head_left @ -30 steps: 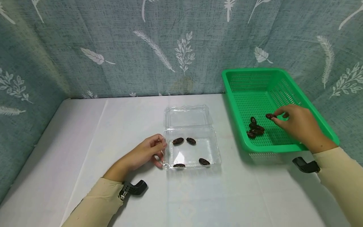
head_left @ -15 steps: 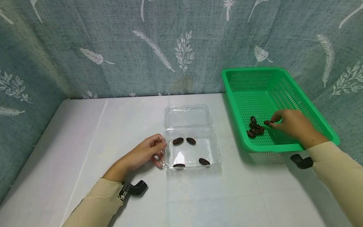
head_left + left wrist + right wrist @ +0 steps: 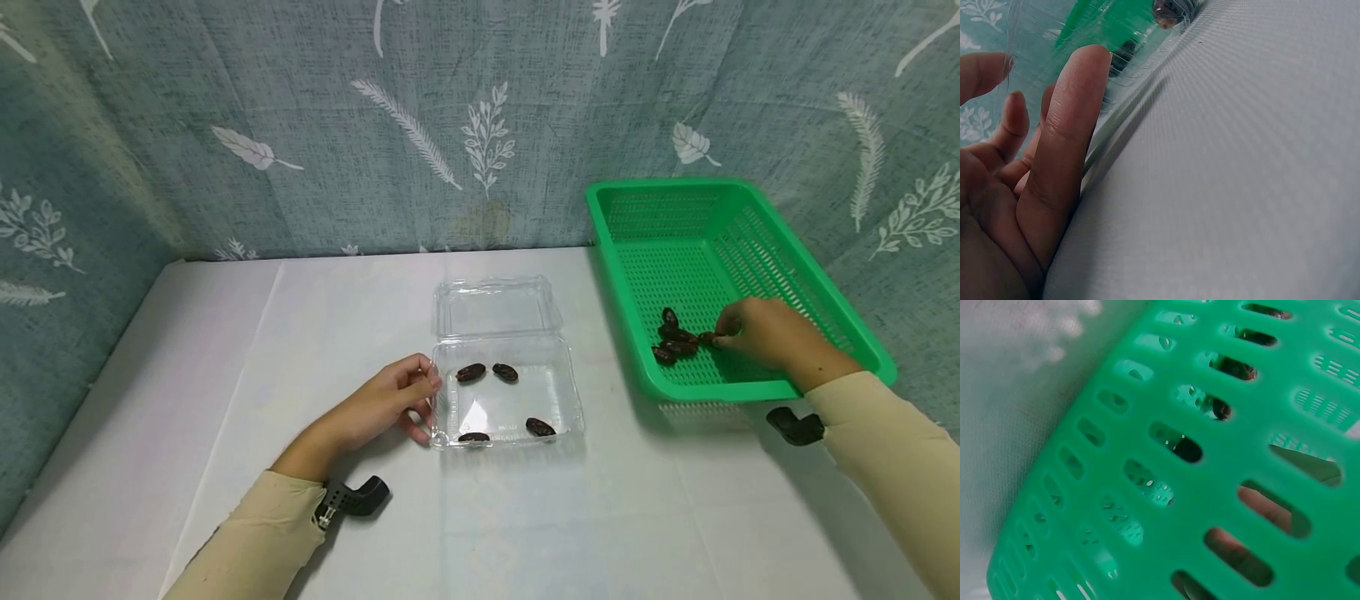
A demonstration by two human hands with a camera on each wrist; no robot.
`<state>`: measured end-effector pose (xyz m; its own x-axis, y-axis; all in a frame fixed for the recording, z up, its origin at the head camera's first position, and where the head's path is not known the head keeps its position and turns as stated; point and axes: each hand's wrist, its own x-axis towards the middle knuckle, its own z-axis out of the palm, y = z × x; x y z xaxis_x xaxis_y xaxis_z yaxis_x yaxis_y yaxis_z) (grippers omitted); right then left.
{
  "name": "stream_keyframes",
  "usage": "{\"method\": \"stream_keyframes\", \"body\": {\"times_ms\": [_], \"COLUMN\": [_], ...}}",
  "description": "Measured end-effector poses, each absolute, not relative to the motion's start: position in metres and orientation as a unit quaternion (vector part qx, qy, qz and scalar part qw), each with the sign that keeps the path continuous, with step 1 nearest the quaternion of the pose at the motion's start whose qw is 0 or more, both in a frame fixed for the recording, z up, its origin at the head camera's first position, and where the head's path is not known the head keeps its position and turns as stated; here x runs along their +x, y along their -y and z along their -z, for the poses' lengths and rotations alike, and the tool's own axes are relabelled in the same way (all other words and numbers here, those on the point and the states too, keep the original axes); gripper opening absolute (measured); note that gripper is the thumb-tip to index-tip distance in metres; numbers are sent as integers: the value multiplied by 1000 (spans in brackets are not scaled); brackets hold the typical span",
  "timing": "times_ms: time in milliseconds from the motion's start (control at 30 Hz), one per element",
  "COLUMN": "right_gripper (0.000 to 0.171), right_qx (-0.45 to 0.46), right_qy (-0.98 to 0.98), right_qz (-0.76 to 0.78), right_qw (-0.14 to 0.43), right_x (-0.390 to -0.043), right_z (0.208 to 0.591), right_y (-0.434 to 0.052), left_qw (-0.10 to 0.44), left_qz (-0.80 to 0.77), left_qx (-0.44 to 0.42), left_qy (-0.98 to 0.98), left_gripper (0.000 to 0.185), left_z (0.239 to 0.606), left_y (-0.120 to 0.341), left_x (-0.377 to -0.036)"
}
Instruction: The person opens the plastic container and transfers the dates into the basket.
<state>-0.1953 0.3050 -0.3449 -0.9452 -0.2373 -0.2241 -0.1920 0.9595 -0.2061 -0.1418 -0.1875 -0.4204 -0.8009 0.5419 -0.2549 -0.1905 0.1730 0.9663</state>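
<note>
In the head view a clear plastic clamshell box (image 3: 517, 400) lies with its lid folded back. Several dark brown dates are spread inside, among them one date (image 3: 471, 372) near the left wall. My left hand (image 3: 393, 396) holds the box's left edge, thumb and fingers around the rim; the left wrist view shows its fingers close against the clear wall. My right hand (image 3: 765, 333) reaches into the green basket (image 3: 645, 267) and pinches a date (image 3: 707, 338) beside a small cluster of dates (image 3: 678, 337). In the right wrist view the basket wall mostly hides that hand.
The basket stands at the right, its near wall below the right wrist. A white cloth (image 3: 337, 317) covers the table, and a grey-green leaf-patterned curtain (image 3: 300, 125) hangs behind it. The box's raised lid (image 3: 497, 308) lies toward the curtain.
My right hand has lowered and shifted left in the basket, bringing the pinched date up against the cluster. The left hand and the box have stayed in place.
</note>
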Motion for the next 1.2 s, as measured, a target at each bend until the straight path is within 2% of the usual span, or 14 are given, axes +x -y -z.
{"method": "stream_keyframes", "body": {"times_ms": [133,233,533,700,1000,1200], "right_gripper": [26,31,21,21,24,24], "right_qx": [-103,-102,-156,-215,-291,-316], "right_qy": [-983,-986,-966,-931,-871,-846], "right_qz": [91,102,126,155,241,296], "right_qw": [119,84,-164,-252,-314,-311], "right_x": [-194,-191,-164,-150,-126,-117], "right_z": [345,343,322,314,315,322], "right_y": [-305,-304,-271,-242,-196,-167], "left_qw": [290,292,293,292,292,292], "left_qz": [-629,-630,-630,-632,-635,-634], "left_qx": [125,123,125,124,125,124], "left_qy": [-710,-710,-708,-707,-704,-705], "left_gripper": [31,31,32,31,30,30], "left_z": [420,419,419,419,420,420], "left_y": [188,188,188,188,188,188], "left_x": [-142,-141,-141,-140,-140,-141]}}
